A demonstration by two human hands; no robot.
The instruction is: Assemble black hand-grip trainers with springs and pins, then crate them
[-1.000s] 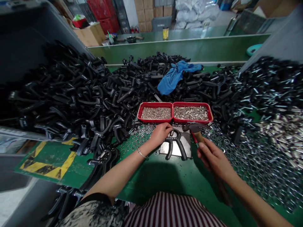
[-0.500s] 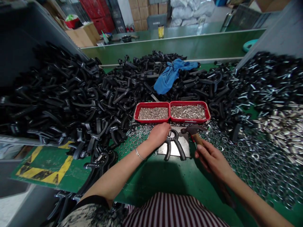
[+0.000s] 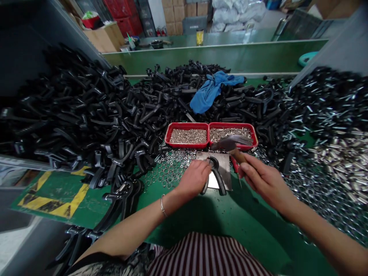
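Observation:
A black spring clamp (image 3: 220, 180) lies on a flat metal plate (image 3: 227, 165), its legs toward me. My left hand (image 3: 195, 177) is closed over its left leg, fingers near the joint, hiding much of that side. In my right hand (image 3: 263, 178) is a claw hammer (image 3: 230, 143), gripped by its wooden handle and raised so the head hovers over the plate's far edge, in front of the right red tray. Beside the plate, partly behind my right hand, lies a red-handled tool (image 3: 235, 165) with a thin shaft.
Two red trays, one of small rings (image 3: 188, 136) and one of pins (image 3: 214, 135), stand behind the plate. Black clamp parts (image 3: 94, 111) heap up left and behind, with a blue cloth (image 3: 205, 94) on top. Metal rings (image 3: 313, 191) and metal sleeves (image 3: 342, 157) spread at right.
My left hand has moved down from the clamp's top onto its left leg. My right hand has lifted the hammer, whose head now covers part of the right tray.

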